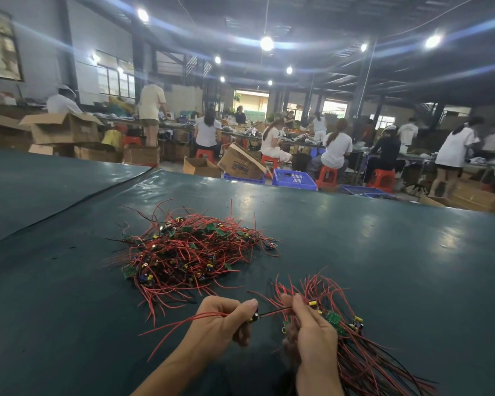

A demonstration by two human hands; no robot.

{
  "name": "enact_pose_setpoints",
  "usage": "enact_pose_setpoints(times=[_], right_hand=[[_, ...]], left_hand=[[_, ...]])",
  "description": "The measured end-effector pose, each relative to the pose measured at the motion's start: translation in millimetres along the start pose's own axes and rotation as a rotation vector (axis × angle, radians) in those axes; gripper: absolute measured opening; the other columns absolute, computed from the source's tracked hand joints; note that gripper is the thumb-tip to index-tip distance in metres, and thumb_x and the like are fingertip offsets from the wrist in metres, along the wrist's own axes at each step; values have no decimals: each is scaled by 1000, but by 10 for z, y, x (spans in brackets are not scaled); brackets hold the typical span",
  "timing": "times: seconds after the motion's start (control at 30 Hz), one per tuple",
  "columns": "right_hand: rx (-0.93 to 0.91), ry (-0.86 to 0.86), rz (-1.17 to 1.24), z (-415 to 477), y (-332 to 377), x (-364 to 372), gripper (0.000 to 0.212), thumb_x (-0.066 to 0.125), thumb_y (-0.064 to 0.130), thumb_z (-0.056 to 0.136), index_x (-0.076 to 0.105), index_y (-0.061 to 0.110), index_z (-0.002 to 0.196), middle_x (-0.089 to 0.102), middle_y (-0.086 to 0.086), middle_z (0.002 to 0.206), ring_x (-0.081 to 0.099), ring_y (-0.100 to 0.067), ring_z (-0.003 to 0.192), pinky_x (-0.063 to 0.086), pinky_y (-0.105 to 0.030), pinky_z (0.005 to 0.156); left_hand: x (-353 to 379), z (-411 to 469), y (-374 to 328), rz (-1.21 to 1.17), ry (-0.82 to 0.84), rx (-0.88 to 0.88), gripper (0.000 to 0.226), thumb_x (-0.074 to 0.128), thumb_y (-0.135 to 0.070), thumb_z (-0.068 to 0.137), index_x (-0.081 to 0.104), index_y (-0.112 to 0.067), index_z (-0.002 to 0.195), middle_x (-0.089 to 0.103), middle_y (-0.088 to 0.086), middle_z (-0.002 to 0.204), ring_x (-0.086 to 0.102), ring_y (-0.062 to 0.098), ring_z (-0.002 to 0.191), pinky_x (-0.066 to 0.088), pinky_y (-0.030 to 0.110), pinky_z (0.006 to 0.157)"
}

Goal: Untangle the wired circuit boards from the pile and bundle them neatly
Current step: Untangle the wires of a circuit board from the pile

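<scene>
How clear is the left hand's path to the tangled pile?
Probably yes: the pile lies just ahead of the left hand on the mat, nothing between. But it pinches a wired board, so it isn't free to grab.

Cut off by bottom edge: bundle point(355, 355) wire ends. Largely hidden inside left hand point(220, 320): board point(254, 316). Blurred: right hand point(312, 330) underside. Unreadable: pile point(189, 252) markings.

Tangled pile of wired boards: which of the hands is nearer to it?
Left. The left hand sits just this side of the pile; the right hand is farther right, gripping the bundle.
</scene>
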State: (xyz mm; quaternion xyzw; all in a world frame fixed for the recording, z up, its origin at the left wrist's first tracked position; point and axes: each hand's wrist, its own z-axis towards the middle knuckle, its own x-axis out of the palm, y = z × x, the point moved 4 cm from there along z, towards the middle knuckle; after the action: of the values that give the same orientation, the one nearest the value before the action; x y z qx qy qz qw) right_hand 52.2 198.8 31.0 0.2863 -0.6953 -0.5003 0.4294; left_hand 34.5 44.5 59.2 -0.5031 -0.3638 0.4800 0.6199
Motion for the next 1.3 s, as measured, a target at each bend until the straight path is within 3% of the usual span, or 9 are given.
enact_pose_setpoints(times=[0.1, 0.23, 0.37, 0.47, 0.6, 0.73, 0.87, 1.0, 1.3], right_hand=[[13, -112, 146, 91, 83, -162, 26, 64, 24, 91, 77, 6, 78, 33, 4, 43, 27, -4, 31, 26, -15, 32], [-33, -131, 181, 81, 103, -166, 28, 62, 27, 93, 77, 7, 80, 36, 3, 47, 26, -4, 32, 26, -15, 31], [-99, 21, 5, -56, 56, 0, 30, 63, 40, 86, 78, 18, 72, 53, 4, 51, 33, -7, 38, 29, -19, 37], [-201, 185, -166, -205, -8, 220, 29, 63, 31, 89, 79, 23, 66, 62, -10, 53, 48, -10, 48, 40, -23, 49], [-230, 178, -223, -234, -33, 281, 36, 59, 25, 93, 78, 29, 63, 69, -4, 58, 61, -8, 55, 51, -19, 57], [-144, 77, -143, -125, 13, 123, 32, 58, 34, 93, 80, 24, 71, 55, 9, 51, 43, -6, 41, 39, -21, 42], [-79, -65, 73, 19, 51, -78, 34, 59, 29, 94, 79, 17, 71, 43, 4, 51, 26, -5, 34, 23, -17, 33], [-132, -100, 105, 29, 61, -115, 35, 58, 30, 94, 79, 16, 70, 44, 7, 48, 24, -4, 34, 21, -16, 32], [-234, -39, 157, -42, 103, -51, 35, 58, 43, 83, 79, 15, 78, 49, 6, 53, 24, -4, 37, 21, -16, 35]], left_hand=[[-17, -2, -21, -12, 13, 13, 43, 60, -35, 78, 60, -12, 42, 56, 8, 44, 53, 13, 42, 44, 18, 51], [-28, -10, -37, -28, -9, 30, 45, 65, -45, 71, 58, -12, 41, 55, 7, 44, 51, 14, 42, 44, 20, 52], [-62, 4, 5, -50, -46, 10, 46, 65, -46, 76, 60, -13, 44, 57, 9, 47, 52, 17, 46, 42, 27, 55], [-8, -10, 20, -3, 13, 4, 48, 64, -43, 86, 64, -14, 47, 59, 7, 49, 52, 15, 48, 42, 24, 55], [16, -13, 23, 21, 20, -27, 46, 64, -42, 81, 63, -8, 50, 59, 7, 49, 52, 15, 47, 42, 22, 53], [3, -22, 3, -11, 19, -53, 46, 70, -39, 81, 62, -11, 46, 58, 9, 49, 54, 16, 45, 45, 23, 54], [-49, -24, -48, -25, -13, -53, 47, 70, -39, 79, 59, -12, 42, 57, 8, 47, 53, 15, 45, 45, 21, 57], [-47, -34, -10, -73, -70, -135, 45, 63, -49, 73, 61, -13, 46, 59, 11, 53, 54, 19, 49, 44, 28, 57], [-102, 15, 137, -163, -198, -234, 42, 68, -47, 66, 74, -6, 74, 74, 7, 77, 60, 9, 56, 46, 20, 49]])
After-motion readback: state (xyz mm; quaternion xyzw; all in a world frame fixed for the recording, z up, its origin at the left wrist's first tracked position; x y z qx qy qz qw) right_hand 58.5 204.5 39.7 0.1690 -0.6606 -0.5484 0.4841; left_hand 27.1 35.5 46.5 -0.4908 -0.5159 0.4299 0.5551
